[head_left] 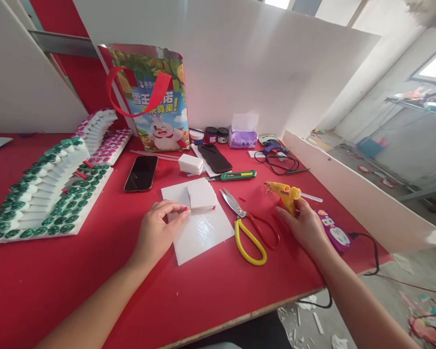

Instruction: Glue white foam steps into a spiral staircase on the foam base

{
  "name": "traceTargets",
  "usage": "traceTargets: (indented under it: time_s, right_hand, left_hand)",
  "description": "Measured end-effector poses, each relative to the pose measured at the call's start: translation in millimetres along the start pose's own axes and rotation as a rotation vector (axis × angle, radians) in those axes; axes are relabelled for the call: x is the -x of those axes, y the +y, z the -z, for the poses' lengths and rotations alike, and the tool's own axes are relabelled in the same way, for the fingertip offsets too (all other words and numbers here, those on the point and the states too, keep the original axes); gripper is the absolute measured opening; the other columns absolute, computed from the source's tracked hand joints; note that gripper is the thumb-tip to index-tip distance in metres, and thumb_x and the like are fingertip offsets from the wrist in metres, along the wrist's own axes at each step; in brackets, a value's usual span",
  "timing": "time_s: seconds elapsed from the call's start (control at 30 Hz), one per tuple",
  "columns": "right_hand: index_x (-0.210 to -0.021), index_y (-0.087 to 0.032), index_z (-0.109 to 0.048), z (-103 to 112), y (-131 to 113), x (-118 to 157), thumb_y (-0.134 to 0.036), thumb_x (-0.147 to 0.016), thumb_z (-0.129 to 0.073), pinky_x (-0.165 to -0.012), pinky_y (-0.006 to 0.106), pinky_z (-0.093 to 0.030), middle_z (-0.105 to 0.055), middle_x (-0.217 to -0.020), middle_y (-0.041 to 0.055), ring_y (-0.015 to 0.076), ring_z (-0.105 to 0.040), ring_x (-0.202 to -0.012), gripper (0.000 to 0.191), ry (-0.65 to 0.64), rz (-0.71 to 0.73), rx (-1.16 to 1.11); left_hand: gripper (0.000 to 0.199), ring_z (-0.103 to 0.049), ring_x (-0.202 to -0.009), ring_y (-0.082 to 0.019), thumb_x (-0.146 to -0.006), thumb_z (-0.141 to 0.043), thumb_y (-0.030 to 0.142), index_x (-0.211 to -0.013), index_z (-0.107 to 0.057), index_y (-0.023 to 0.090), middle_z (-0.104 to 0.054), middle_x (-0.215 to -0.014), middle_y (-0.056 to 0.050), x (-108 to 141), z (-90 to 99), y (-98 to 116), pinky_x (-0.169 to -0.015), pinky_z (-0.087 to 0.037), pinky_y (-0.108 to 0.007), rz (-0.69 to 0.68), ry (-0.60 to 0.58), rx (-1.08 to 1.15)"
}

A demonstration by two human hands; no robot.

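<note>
The left hand [159, 227] pinches a tiny red stick [186, 208], probably light and stiff, best held by its end; the right hand [305, 222] grips a yellow plastic glue gun [284, 191]

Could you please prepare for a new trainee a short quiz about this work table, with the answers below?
1. What does the right hand hold?
a) The scissors
b) The yellow glue gun
c) The green cutter

2. True or false: both handle loops of the scissors are yellow.

3. Fill in the missing word: the hand nearer to the white board is the ____ hand.

Key:
1. b
2. False; one loop is yellow, the other is red.
3. left; the left hand has its fingertips above the board.
</note>
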State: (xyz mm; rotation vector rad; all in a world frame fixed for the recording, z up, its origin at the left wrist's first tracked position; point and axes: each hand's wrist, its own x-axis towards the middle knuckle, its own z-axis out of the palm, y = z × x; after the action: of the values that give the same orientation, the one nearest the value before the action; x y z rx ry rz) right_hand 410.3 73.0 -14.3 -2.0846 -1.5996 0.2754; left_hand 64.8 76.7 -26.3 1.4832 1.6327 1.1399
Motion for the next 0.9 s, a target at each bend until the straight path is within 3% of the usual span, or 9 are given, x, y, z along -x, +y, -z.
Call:
traceTargets:
  time_s: [0.13, 0.2, 0.3, 0.43, 0.53, 0.63, 0.9]
  right_hand:
    - [-0.133, -0.010, -0.054, 19, -3, 40, -0.058, -0.090, -0.053, -0.090, 0.053, -0.049, -0.067, -0.120, 0.0232, 0.0392, -0.062, -0.112, 0.064, 0.175, 0.237, 0.240]
    - [-0.132, -0.014, -0.058, 29, -19, 57, -0.048, -0.097, -0.051, -0.090, 0.050, -0.050, -0.070, -0.115, 0.0199, 0.0366, -0.064, -0.109, 0.049, 0.203, 0.442, 0.282]
    - [-0.126, -0.020, -0.063, 31, -59, 59, -0.032, -0.100, -0.053, -0.086, 0.043, -0.053, -0.072, -0.113, 0.0140, 0.0303, -0.067, -0.102, 0.031, 0.123, 0.634, 0.194]
    - [-0.122, -0.019, -0.066, -1, -112, 27, -0.020, -0.100, -0.049, -0.090, 0.042, -0.053, -0.071, -0.121, 0.0129, 0.0290, -0.065, -0.108, 0.028, -0.044, 0.844, 0.069]
    - [-0.122, -0.017, -0.066, -32, -131, 4, -0.014, -0.095, -0.054, -0.092, 0.043, -0.054, -0.069, -0.124, 0.0129, 0.0291, -0.063, -0.110, 0.030, -0.194, 0.854, 0.027]
    - [-0.127, -0.015, -0.063, -53, -133, -5, -0.012, -0.090, -0.058, -0.097, 0.045, -0.052, -0.067, -0.127, 0.0144, 0.0307, -0.060, -0.115, 0.037, -0.285, 0.829, -0.001]
    - [-0.134, -0.017, -0.059, -66, -114, -8, -0.017, -0.088, -0.057, -0.099, 0.047, -0.051, -0.064, -0.130, 0.0155, 0.0308, -0.060, -0.117, 0.046, -0.289, 0.703, -0.188]
  left_hand:
    - [0.022, -0.062, -0.088, -0.025, -0.075, -0.071, 0.046, -0.077, -0.075, 0.024, -0.072, -0.087, -0.005, 0, -2.8, -1, -0.081, -0.051, -0.036, -0.020, -0.004, 0.000]
    - [0.021, -0.063, -0.087, -0.024, -0.075, -0.072, 0.045, -0.077, -0.076, 0.024, -0.072, -0.087, -0.005, 0, -4.0, -2, -0.081, -0.051, -0.035, -0.026, -0.012, -0.002]
    - [0.021, -0.063, -0.089, -0.024, -0.076, -0.073, 0.045, -0.078, -0.076, 0.024, -0.073, -0.088, -0.004, 1, -5.2, -2, -0.082, -0.051, -0.035, -0.014, -0.012, -0.011]
    - [0.024, -0.064, -0.089, -0.024, -0.075, -0.074, 0.046, -0.080, -0.078, 0.023, -0.073, -0.091, -0.005, 2, -5.9, -3, -0.082, -0.051, -0.035, 0.035, 0.009, -0.016]
    - [0.027, -0.064, -0.084, -0.023, -0.074, -0.075, 0.048, -0.083, -0.079, 0.024, -0.073, -0.092, -0.005, 3, -6.4, -4, -0.080, -0.052, -0.036, 0.054, 0.030, -0.013]
    - [0.025, -0.065, -0.081, -0.023, -0.074, -0.075, 0.047, -0.082, -0.079, 0.023, -0.073, -0.088, -0.005, 2, -7.5, -6, -0.078, -0.053, -0.036, 0.038, 0.057, -0.027]
    - [0.021, -0.066, -0.086, -0.025, -0.075, -0.074, 0.045, -0.078, -0.076, 0.024, -0.075, -0.085, -0.005, 0, -10.6, -3, -0.081, -0.053, -0.038, -0.006, 0.068, -0.084]
